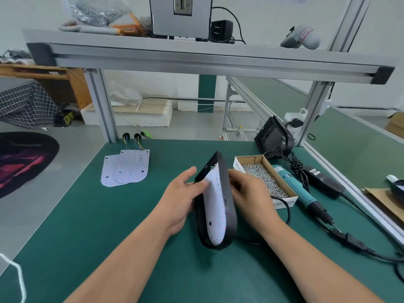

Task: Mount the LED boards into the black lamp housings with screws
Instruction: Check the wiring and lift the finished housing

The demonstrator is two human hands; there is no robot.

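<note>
While my left hand [183, 195] presses the white board [215, 206] into the black housing [227, 200], my right hand [249, 193] grips the housing's back, tilted above the desk [109, 226], just beside the screw box [265, 180].

A single wide-angle view looks from the person's head, forward and down onto the green bench mat [122, 226]. It sits close above both forearms, while the aluminium shelf [196, 60] crosses overhead and bows outward.

Both hands [183, 200] grip housing [228, 206] — board [215, 206] inside.
</note>
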